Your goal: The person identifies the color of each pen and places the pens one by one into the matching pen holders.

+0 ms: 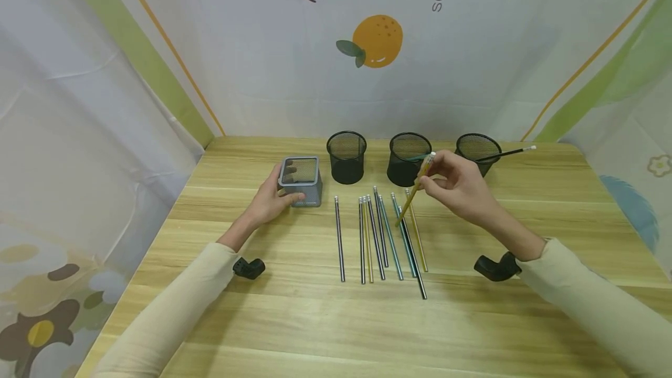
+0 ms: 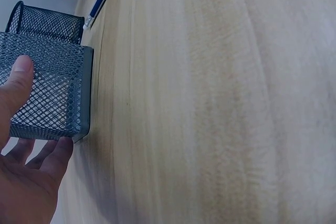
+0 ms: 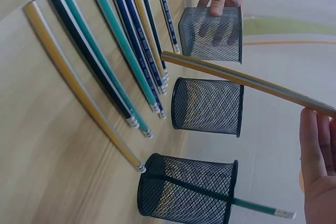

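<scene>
My left hand point(image 1: 266, 198) grips a square grey mesh pen holder point(image 1: 308, 192) at the table's far left, thumb on its near side and fingers round the side; the left wrist view shows its mesh wall point(image 2: 50, 85) between thumb and fingers. Near its white eraser end, a yellow pencil point(image 1: 409, 202) is pinched by my right hand point(image 1: 464, 188). This pencil slants down, its lower end above the pencils on the table. Close behind it stands a round black mesh pen holder point(image 1: 401, 171) with a teal pencil point(image 3: 257, 206) inside.
Several blue, black, teal and yellow pencils point(image 1: 380, 238) lie in a loose row mid-table, erasers away from me. Another round black holder point(image 1: 346, 165) stands left; a third point(image 1: 475, 143), right, holds a black pencil point(image 1: 510, 153). A printed curtain point(image 1: 294, 92) hangs behind the table.
</scene>
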Tool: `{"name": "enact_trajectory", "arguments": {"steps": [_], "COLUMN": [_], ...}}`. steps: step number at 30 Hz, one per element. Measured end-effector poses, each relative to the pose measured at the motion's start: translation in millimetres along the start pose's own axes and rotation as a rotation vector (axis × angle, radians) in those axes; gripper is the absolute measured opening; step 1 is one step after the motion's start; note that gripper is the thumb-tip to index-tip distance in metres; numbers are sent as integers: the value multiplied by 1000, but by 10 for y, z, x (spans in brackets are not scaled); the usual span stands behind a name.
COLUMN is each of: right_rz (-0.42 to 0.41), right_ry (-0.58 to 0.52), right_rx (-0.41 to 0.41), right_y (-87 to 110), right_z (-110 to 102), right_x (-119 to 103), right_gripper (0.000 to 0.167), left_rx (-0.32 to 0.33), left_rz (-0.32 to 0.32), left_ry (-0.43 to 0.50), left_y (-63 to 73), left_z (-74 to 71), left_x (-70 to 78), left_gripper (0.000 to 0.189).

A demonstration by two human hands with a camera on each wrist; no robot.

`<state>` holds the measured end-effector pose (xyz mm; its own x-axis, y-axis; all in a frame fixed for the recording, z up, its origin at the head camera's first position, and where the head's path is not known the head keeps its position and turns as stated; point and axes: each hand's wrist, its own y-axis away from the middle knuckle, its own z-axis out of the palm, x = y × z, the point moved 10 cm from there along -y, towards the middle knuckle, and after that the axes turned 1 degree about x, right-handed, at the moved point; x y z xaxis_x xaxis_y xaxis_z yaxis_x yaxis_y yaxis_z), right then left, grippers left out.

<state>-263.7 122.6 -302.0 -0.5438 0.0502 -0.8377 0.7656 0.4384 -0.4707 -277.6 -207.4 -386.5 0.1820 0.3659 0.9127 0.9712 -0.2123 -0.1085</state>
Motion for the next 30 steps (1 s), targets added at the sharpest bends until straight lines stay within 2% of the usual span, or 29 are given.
{"name": "enact_trajectory", "arguments": {"steps": [3, 12, 20, 22, 30], "right_rz": [-14, -78, -115, -122, -156], "right_ry": [-4, -34, -8, -2, 6], "right_rx": [13, 65, 105, 108, 126], "right_y": [-26, -103, -166, -185, -259], "right_z": [9, 25, 35, 41, 81], "right_x": [-32, -105, -134, -134, -169], "right_gripper": [14, 14, 13, 12, 15], "left_rx": [-6, -9, -8, -7, 8], "left_rz": [-11, -9, -16, -13, 11], "left_ry": [0, -2, -21, -16, -18], "left_y": [38, 46, 42, 27, -74], "left_z": [7, 7, 4, 3, -19], "left_x": [105, 111, 98, 62, -235], "left_gripper": [83, 83, 83, 84, 87]}}
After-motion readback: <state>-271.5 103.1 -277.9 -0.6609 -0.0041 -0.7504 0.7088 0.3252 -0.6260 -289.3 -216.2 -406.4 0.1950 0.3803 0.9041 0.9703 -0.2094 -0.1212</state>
